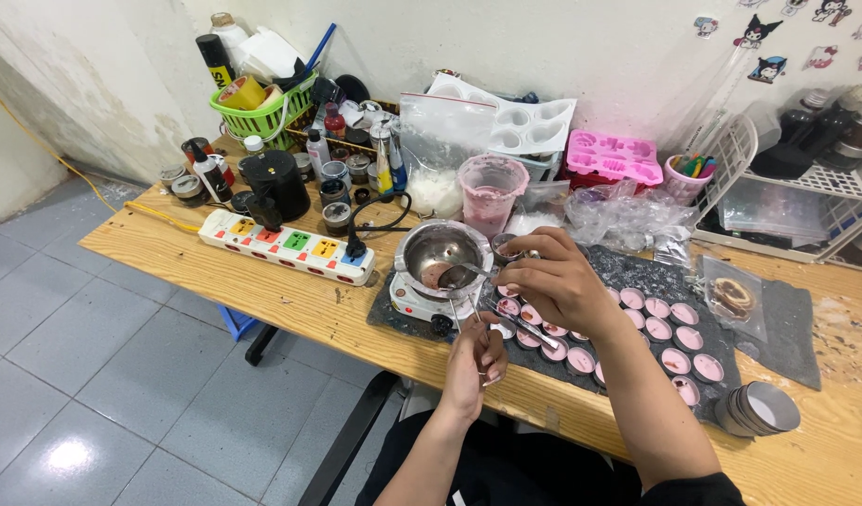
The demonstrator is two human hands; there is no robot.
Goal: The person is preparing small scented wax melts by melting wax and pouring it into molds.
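Left hand sat nearest, at table edge, fingers curled tight, pinching a thin tool that rose toward the pan. Right hand hovered just beyond, over the tins w/ pink wax on a dark mat; fingers pinched a spoon, bowl over the pan rim. Pan stood on a small hotplate. Behind: pink cup, power strip, green basket, pink mould.
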